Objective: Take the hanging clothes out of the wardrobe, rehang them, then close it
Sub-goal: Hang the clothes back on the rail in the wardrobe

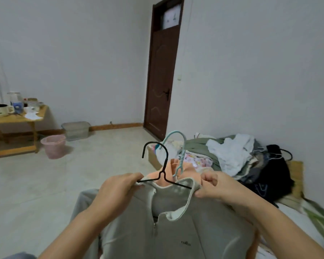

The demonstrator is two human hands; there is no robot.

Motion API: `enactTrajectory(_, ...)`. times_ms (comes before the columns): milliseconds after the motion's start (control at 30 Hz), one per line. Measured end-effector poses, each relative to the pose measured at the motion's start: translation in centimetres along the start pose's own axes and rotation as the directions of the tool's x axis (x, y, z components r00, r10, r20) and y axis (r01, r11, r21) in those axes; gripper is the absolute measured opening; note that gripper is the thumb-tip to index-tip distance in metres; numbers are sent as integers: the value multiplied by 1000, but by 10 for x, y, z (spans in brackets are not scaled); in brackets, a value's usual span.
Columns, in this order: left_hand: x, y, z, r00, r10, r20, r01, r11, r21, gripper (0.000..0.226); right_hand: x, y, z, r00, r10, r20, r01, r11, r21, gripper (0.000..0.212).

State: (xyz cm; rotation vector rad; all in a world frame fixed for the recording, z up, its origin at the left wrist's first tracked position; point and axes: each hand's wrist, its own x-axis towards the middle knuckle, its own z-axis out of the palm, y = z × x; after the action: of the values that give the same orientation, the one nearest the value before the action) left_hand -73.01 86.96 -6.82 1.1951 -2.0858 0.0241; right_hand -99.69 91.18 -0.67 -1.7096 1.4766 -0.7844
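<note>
Lower centre of frame: left hand and right hand each pinch a shoulder of the grey jacket around the black hanger.

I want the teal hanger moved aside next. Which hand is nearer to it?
Right. The right hand grips the grey jacket's collar just right of the teal hanger's lower end; the left hand grips the collar farther away, beyond the black hanger.
</note>
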Motion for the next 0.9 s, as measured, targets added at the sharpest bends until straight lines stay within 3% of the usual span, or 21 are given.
enactTrajectory(100,11,30,19,996,75,39,-73,996,-50,43,-33,10,-16,994,104,-41,-94,974,206,46)
enactTrajectory(200,23,59,31,985,140,98,-128,984,-123,45,-59,9,-24,985,118,-126,-90,974,208,32)
enactTrajectory(333,35,91,44,957,243,159,-195,943,-269,37,-99,12,-33,965,115,-237,-70,979,192,51)
enactTrajectory(433,37,111,62,939,322,116,-253,880,-402,30,-143,12,-48,980,127,-155,-104,983,149,62)
enactTrajectory(500,35,132,68,924,368,102,-287,846,-449,23,-174,14,-54,975,209,-78,-203,976,79,51)
enactTrajectory(633,26,181,78,850,514,112,-390,759,-521,20,-230,24,-41,918,356,-174,-338,933,128,49)
enactTrajectory(733,16,219,89,776,601,191,-359,671,-649,27,-272,30,-26,856,414,-309,-320,895,312,57)
enactTrajectory(800,7,247,89,732,642,226,-346,637,-689,16,-299,30,-18,809,449,-380,-280,862,422,57)
enactTrajectory(900,-13,296,76,702,672,236,-290,572,-767,46,-336,30,-8,743,481,-465,-209,827,522,67)
